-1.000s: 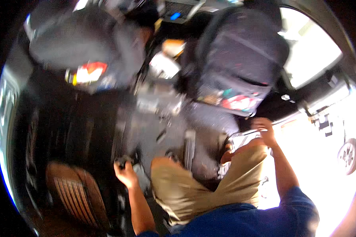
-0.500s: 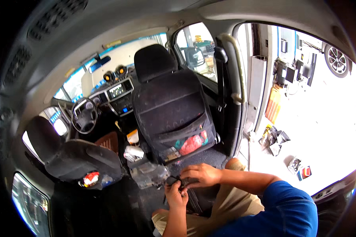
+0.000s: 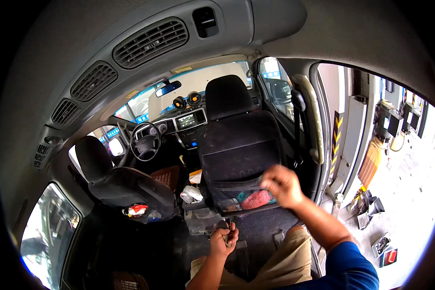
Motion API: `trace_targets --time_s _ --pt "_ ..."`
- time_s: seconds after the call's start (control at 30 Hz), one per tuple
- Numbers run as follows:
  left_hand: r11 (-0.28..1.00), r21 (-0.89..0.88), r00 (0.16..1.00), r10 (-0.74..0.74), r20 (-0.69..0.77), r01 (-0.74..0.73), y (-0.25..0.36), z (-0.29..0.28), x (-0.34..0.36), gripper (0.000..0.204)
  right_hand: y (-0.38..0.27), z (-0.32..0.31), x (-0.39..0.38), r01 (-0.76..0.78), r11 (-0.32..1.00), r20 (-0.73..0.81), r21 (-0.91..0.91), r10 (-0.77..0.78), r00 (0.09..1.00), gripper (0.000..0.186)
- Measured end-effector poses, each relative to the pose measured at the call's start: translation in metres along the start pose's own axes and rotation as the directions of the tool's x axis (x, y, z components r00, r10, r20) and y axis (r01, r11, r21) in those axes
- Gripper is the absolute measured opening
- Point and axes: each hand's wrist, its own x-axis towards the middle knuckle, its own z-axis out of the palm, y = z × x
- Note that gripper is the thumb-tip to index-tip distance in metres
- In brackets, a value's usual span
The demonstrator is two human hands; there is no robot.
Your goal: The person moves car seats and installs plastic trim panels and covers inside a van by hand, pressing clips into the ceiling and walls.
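Note:
My left hand is low, near my lap, its fingers closed round a small dark piece whose kind I cannot make out. Raised to its right, my right hand is in front of the lower back of the front passenger seat. The fingers of that hand are pinched together and somewhat blurred; anything between them is too small to name. Close by, the seat's net pocket holds a red bundle.
The driver's seat and steering wheel are ahead on the left. A white bundle sits between the front seats. Air vents line the ceiling. Through the open right doorway, tools and boxes lie on the bright ground.
My right hand has come away from the dark piece and risen to the right. My left hand keeps hold of it. The view has turned left and upward, showing more ceiling.

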Motion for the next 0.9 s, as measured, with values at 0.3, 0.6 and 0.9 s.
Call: trace_targets --time_s 0.3,0.6,0.9 --pt "1.0 0.001 0.998 -0.011 0.056 0.011 0.018 -0.014 0.025 0.033 -0.114 -0.057 0.202 0.398 0.86 -0.367 -0.319 -0.499 0.785 0.02" --pt "0.967 0.249 0.998 -0.064 0.01 0.059 0.041 -0.009 0.012 0.043 -0.165 -0.048 0.237 0.443 0.82 -0.225 -0.361 -0.538 0.812 0.018" --pt "0.978 0.141 0.987 -0.16 0.032 0.153 0.041 -0.039 0.012 0.032 -0.161 -0.049 0.245 0.456 0.808 -0.203 -0.374 -0.551 0.809 0.019"
